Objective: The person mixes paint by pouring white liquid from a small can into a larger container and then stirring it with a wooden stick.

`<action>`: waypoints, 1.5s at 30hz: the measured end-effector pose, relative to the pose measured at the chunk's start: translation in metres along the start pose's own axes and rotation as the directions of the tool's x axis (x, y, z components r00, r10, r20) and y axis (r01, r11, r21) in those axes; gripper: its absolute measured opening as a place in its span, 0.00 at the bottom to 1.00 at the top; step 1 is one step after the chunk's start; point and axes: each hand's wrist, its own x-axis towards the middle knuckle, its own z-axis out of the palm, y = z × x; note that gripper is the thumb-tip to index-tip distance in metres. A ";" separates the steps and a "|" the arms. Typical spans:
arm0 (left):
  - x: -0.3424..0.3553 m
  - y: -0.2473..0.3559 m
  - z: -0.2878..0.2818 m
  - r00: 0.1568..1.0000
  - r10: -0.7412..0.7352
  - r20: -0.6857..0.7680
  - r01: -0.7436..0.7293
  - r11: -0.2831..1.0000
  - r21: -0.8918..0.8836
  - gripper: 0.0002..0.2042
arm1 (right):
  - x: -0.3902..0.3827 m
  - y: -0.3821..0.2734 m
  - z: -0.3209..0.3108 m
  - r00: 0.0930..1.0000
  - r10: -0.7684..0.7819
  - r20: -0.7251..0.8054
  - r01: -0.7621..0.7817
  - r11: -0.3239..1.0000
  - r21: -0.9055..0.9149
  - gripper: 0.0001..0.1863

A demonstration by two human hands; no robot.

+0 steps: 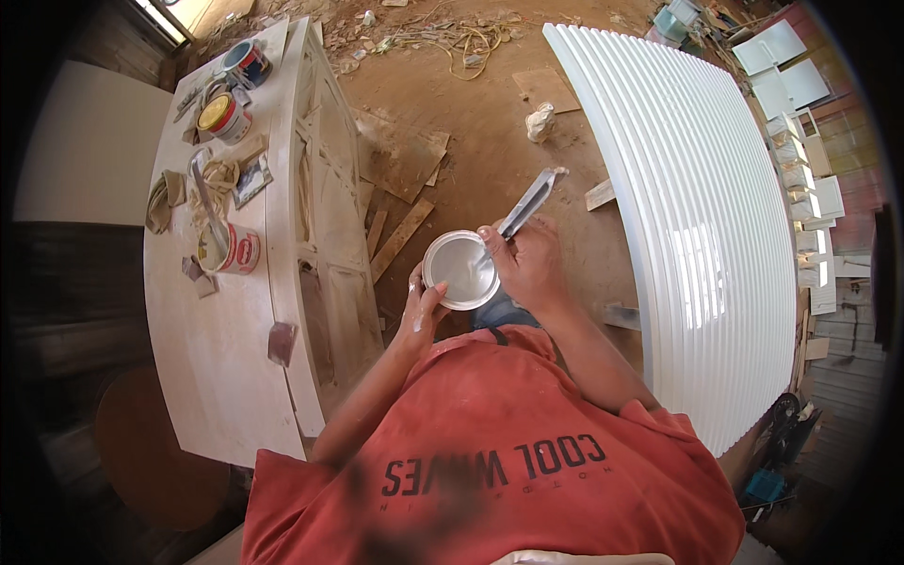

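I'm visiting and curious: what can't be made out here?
Head view: part of the left hand, behind the can.
Head view: part of the grey tool, under the right hand.
Head view: most of the legs, behind the red shirt.
Head view: the far floor debris, too small to identify.

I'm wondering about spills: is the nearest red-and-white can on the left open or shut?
Open: a long pale tool slants out of the top of the red-and-white can.
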 end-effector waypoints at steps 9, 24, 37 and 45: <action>0.169 0.059 -0.019 0.999 -0.011 0.046 0.011 1.000 -0.014 0.31 | 0.169 0.082 0.029 0.986 -0.121 0.112 0.112 0.990 0.083 0.16; 0.449 0.197 0.043 0.991 -0.131 0.019 0.127 0.980 0.154 0.34 | 0.438 0.233 0.017 0.999 0.028 -0.041 -0.028 0.999 0.019 0.18; 0.736 0.344 0.005 0.924 -0.183 0.336 0.064 0.940 0.336 0.26 | 0.697 0.320 0.046 0.962 0.149 -0.228 -0.169 0.983 -0.070 0.19; 0.856 0.439 0.035 0.888 -0.231 0.397 0.109 0.946 0.306 0.32 | 0.806 0.369 0.055 0.938 0.267 -0.222 -0.305 0.939 -0.161 0.19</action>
